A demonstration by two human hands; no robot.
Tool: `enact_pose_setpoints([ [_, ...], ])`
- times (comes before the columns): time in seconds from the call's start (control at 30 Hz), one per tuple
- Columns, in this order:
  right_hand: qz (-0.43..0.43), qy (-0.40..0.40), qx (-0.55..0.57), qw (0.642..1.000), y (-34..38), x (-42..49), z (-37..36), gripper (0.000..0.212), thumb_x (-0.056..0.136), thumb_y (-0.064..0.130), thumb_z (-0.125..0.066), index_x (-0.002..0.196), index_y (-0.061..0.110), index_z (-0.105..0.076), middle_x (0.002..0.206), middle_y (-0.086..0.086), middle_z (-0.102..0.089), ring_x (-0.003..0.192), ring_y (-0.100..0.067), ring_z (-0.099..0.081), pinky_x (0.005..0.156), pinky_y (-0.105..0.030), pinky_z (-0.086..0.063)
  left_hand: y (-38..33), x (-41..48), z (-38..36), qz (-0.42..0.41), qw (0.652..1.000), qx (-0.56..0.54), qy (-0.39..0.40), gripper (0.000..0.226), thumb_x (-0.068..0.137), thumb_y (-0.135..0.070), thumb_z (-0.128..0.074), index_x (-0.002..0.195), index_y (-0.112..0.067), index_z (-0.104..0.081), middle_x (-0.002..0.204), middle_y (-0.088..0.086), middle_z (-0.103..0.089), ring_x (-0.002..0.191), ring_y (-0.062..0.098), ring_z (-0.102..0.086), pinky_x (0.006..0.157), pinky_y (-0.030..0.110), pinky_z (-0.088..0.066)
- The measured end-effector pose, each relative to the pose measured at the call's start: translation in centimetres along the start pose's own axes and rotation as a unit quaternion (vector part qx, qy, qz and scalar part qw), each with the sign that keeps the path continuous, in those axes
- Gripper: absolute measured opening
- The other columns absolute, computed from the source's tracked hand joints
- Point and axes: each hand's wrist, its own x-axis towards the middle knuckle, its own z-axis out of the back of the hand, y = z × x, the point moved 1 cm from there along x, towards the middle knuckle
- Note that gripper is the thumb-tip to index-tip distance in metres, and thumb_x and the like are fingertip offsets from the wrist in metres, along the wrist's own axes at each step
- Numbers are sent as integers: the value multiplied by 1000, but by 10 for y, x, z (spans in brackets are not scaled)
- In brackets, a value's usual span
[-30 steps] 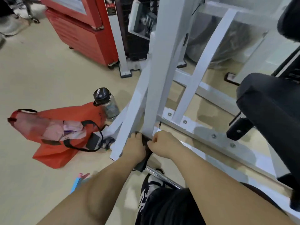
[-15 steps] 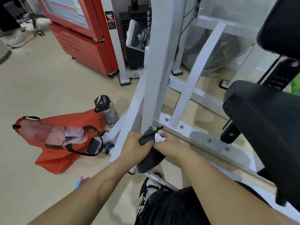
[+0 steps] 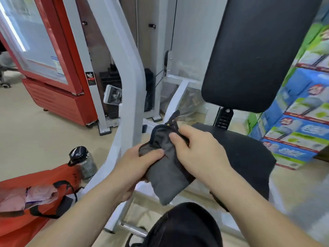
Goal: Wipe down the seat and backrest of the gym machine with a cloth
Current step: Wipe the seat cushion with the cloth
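Observation:
A dark grey folded cloth [image 3: 165, 173] with a short black loop at its top is held in front of me by both hands. My left hand [image 3: 131, 168] grips its left side, thumb on top. My right hand [image 3: 197, 154] pinches its upper right edge. Just behind and to the right lies the black padded seat [image 3: 249, 154] of the gym machine. The black backrest [image 3: 254, 50] stands upright above it. Neither hand touches the seat or the backrest.
The machine's white steel frame [image 3: 130, 97] rises left of my hands. A red bag [image 3: 35, 184] and a water bottle [image 3: 83, 161] lie on the floor at the left. A red cabinet [image 3: 53, 68] stands behind. Stacked colourful boxes [image 3: 299, 122] fill the right side.
Both hands have lifted the cloth from the base of the frame up to chest level, and my view has risen from the floor toward the seat and backrest.

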Motion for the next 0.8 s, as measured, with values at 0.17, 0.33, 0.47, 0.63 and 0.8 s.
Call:
enact_pose_setpoints([
  [0.17,31,-159,-49,986,-42,-7,52,35,103,52,-46,82,24,-49,77,5,-53,80,-18,-55,61,-37,-41,-37,-9,-46,-51,992,53,103,30,90,-26,-80,119,-21,-75,114,4,-81,109,25,-76,96,44,-57],
  [0.33,-5,-258,47,965,-76,-21,89,33,106,45,-46,79,27,-41,67,4,-51,70,-23,-54,60,-45,-45,-70,-7,-91,-110,966,96,212,49,77,-28,-81,125,-22,-70,118,6,-79,108,25,-75,89,40,-58],
  [0.47,6,-292,128,948,-79,-26,125,36,108,44,-44,83,17,-43,62,6,-48,60,-17,-49,59,-42,-42,-88,-4,-115,-162,949,131,239,42,75,-31,-83,116,-25,-74,106,-1,-79,94,13,-75,70,23,-57],
  [0.63,-112,-247,368,889,-95,-8,136,62,95,60,-56,86,0,-44,78,-6,-46,73,-19,-44,66,-46,-42,-109,-4,-135,-176,950,144,214,51,74,-47,-85,112,-16,-74,111,9,-79,106,30,-76,99,58,-58],
  [0.8,-127,-243,408,871,-113,-7,138,68,93,62,-57,91,-5,-46,83,-6,-49,77,-21,-45,70,-42,-40,-125,5,-130,-101,954,198,201,76,65,-58,-92,122,-16,-66,117,9,-78,108,29,-77,99,53,-59],
])
